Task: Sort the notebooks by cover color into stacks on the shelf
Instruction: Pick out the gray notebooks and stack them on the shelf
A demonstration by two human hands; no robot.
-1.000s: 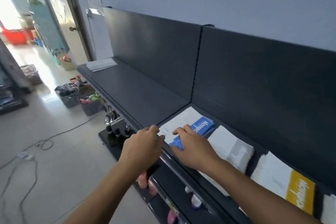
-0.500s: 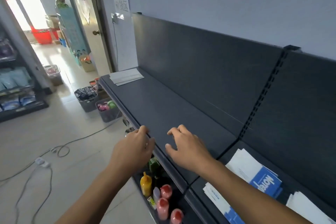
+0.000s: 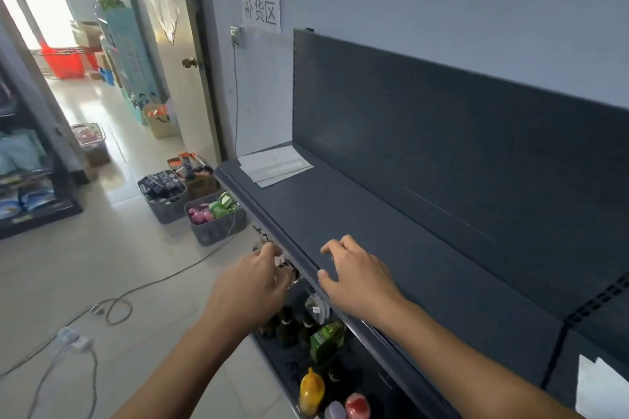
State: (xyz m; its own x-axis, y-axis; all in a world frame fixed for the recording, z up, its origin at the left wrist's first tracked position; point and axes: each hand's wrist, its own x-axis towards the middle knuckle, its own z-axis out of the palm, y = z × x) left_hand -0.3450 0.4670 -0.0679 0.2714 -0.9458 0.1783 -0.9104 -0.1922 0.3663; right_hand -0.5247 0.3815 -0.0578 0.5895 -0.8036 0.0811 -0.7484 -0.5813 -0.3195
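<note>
While both hands hang at the front edge of the dark shelf [image 3: 374,231], neither holds anything. The left hand [image 3: 252,286] sits just outside the lip with its fingers loosely curled, above the lower tier [image 3: 289,360]. The right hand [image 3: 357,279] is over the shelf board with its fingers relaxed and slightly spread; whether the tips touch the surface cannot be told.

A flat white stack [image 3: 275,165] of notebooks lies at the far end of the shelf, by the back panel [image 3: 425,129] and well apart from both hands. The corner of another white cover [image 3: 599,388] shows at the lower right, past the upright divider.

Below the hands stand a green carton [image 3: 326,338] and a yellow bottle [image 3: 311,391]. On the floor, two grey baskets [image 3: 218,224] sit near the shelf's end, and a cable [image 3: 112,309] loops towards a power strip [image 3: 73,338]. A paper sign [image 3: 260,7] hangs on the wall.
</note>
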